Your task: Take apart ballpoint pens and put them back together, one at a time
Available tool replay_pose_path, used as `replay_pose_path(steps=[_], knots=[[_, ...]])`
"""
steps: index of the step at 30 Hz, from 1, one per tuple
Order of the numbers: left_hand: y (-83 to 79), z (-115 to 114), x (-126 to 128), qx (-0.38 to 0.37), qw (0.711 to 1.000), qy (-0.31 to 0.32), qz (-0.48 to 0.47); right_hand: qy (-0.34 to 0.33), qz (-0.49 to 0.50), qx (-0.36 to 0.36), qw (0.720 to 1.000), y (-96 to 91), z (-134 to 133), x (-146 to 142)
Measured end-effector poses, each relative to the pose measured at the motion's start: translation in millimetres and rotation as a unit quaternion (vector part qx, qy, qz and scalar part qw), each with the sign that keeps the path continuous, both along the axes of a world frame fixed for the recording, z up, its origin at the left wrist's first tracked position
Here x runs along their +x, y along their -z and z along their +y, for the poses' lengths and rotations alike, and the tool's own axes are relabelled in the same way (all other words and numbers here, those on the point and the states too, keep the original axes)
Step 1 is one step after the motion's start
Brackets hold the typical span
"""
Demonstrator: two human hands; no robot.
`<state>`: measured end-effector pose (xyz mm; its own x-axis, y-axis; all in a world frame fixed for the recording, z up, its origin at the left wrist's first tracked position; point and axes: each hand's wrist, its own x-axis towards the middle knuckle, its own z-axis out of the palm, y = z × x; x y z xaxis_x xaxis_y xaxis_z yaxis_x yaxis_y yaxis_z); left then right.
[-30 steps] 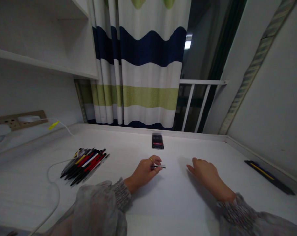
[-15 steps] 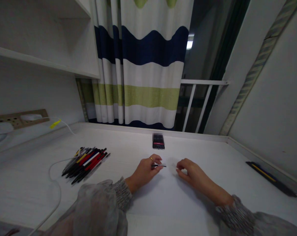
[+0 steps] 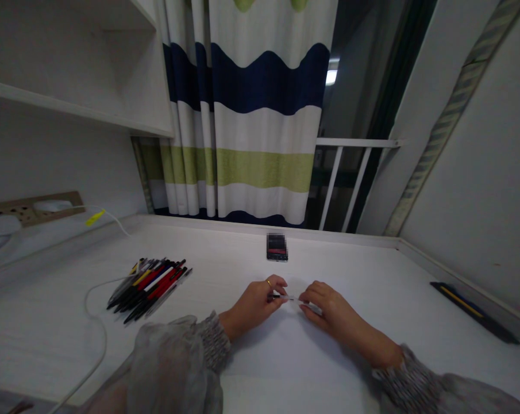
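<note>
My left hand [image 3: 254, 302], with a ring on one finger, is closed in a pinch on the dark end of a slim pen [image 3: 291, 298]. On the other side, my right hand [image 3: 332, 309] pinches the pen's pale, clear-looking end between thumb and fingers. The pen lies roughly level between the two hands, just above the white desk [image 3: 298, 368]. Whether it is one piece or separate parts, I cannot tell. A pile of pens [image 3: 151, 287] in black, red, yellow and white lies to the left of my left hand.
Beyond my hands a dark phone [image 3: 277, 247] lies near the desk's back edge. A white cable [image 3: 102, 339] runs along the left side. At far right a long black object [image 3: 473, 310] with a yellow strip rests by the wall. A striped curtain [image 3: 264, 129] hangs behind.
My right hand has moved left and now pinches the pen's clear end, where before it was apart from it. My left hand has shifted slightly right and down, still holding the pen.
</note>
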<state>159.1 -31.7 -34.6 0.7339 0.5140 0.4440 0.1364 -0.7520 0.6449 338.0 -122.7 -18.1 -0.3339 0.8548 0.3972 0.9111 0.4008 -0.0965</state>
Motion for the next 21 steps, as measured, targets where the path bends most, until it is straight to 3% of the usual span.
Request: replay_pose_path(steps=[5, 14, 21], knots=[[0.4, 1, -1, 0.008, 0.999, 0.023, 0.049, -0.021, 0.006, -0.008, 1.0, 2.7, -1, -3], [-2.1, -1, -1, -0.023, 0.999, 0.014, 0.048, -0.038, 0.054, -0.021, 0.998, 1.1, -3, -12], [-2.9, 0, 1, -0.025, 0.999, -0.047, 0.0, 0.015, 0.215, -0.011, 0.976, 2.6, -2, -10]])
